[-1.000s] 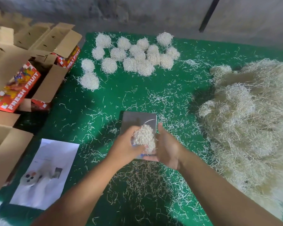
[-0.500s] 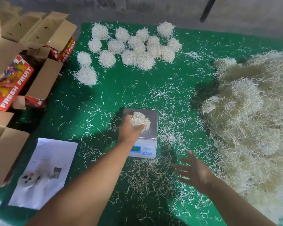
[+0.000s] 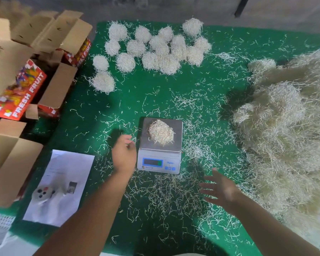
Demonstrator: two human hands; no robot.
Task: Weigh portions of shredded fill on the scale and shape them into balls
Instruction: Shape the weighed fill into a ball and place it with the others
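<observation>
Nearest the camera, two bare forearms reach out over a green mat (image 3: 137,100) strewn with loose pale shreds. The right hand (image 3: 221,190) hovers above the mat, below and to the right of the scale, its fingers spread wide and straight, holding nothing. It is somewhat blurred. The left hand (image 3: 124,154) sits just beside the left edge of the scale (image 3: 160,157); its fingers look loosely curled and nothing shows in its grip, though whether it touches the scale's side cannot be told.

To the left of that arm a printed sheet of paper (image 3: 61,187) lies flat on the mat, with a small picture on it too blurred to read.

The scale stands near the middle of the mat, its blue display facing the person; the digits cannot be read. On its steel platform rests one rounded portion of shredded fill (image 3: 161,133), apart from both hands.

To the right, a large loose pile of shredded fill (image 3: 288,137) covers that side of the mat. On the left, open cardboard boxes (image 3: 18,74) printed "FRESH FRUIT" stand along the mat's edge.

Farthest away, a cluster of finished balls (image 3: 155,48) lies at the back of the mat, many touching one another, two set slightly apart at the cluster's left.
</observation>
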